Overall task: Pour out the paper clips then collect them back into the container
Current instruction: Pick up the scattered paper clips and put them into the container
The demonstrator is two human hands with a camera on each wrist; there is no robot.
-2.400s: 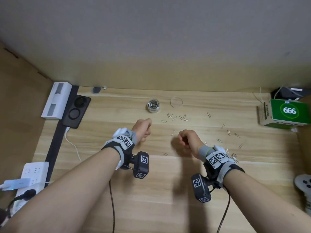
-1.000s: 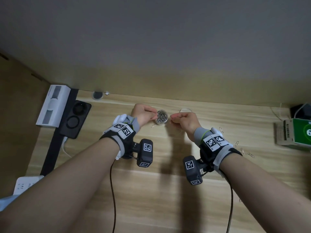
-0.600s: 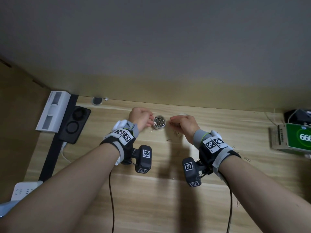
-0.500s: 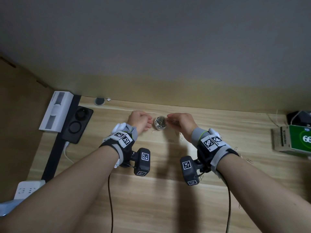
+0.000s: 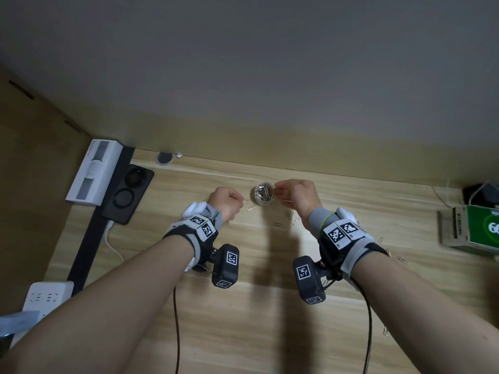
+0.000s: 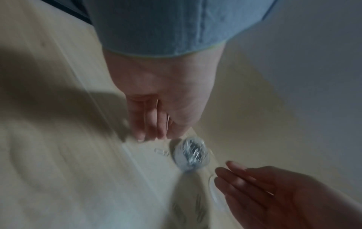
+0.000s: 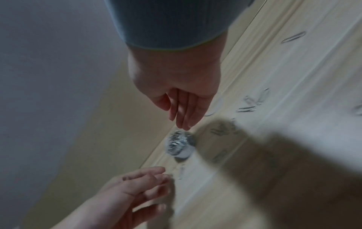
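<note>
A small round clear container point(image 5: 264, 194) heaped with silver paper clips stands near the desk's back edge. My right hand point(image 5: 279, 188) hovers just right of it; its straight fingers point(image 7: 182, 122) point down at the rim and hold nothing. My left hand point(image 5: 229, 202) sits a little left of the container with its fingers point(image 6: 150, 128) curled downward; blur hides whether it holds clips. One loose clip point(image 5: 250, 208) lies between that hand and the container. Several more clips point(image 5: 293, 215) lie scattered to the right. The clear lid point(image 7: 215, 106) lies beside my right hand.
A green and white box point(image 5: 480, 230) stands at the right edge. A black charging pad point(image 5: 127, 197), a white device point(image 5: 93, 172) and a power strip point(image 5: 46, 295) line the left side. A wall closes off the back of the wooden desk point(image 5: 243, 319).
Both hands rose from the middle of the desk to the container. The left hand has since drawn back slightly to the left. The right hand's fingers have straightened over the rim.
</note>
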